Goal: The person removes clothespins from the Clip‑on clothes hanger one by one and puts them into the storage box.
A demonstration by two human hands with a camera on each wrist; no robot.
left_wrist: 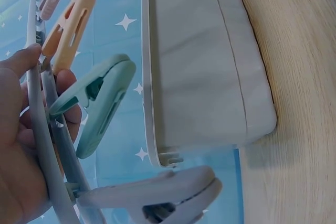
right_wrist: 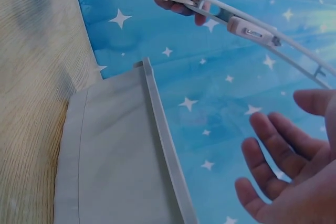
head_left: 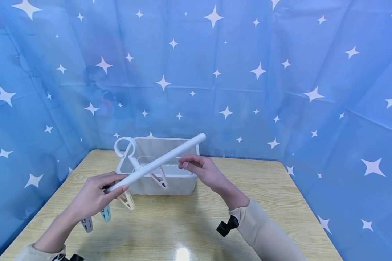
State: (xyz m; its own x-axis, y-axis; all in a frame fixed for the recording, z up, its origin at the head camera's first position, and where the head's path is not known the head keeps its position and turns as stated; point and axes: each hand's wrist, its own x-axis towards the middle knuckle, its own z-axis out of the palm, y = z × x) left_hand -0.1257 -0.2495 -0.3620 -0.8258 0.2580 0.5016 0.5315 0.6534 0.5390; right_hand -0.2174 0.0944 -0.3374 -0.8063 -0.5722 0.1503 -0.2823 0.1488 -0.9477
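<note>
My left hand (head_left: 96, 192) grips a white clip hanger (head_left: 170, 157) near its lower left end, thumb along the bar. Tilted, the hanger rises to the right in front of the bin, and its round hook (head_left: 125, 139) points up. Clothes pegs hang from its underside: a pink peg (head_left: 160, 179), a peach peg (left_wrist: 70, 30), a teal peg (left_wrist: 107, 103) and a grey peg (left_wrist: 157, 192). The right hand (head_left: 204, 170) is held just below the hanger's raised end, apart from it. Its fingers are loosely bent with nothing in them, as the right wrist view shows.
A pale grey plastic bin (head_left: 179, 187) stands on the wooden table (head_left: 248, 203) behind the hands, partly covered by the hanger. Blue star-printed cloth (head_left: 241, 72) surrounds the table at the back and sides.
</note>
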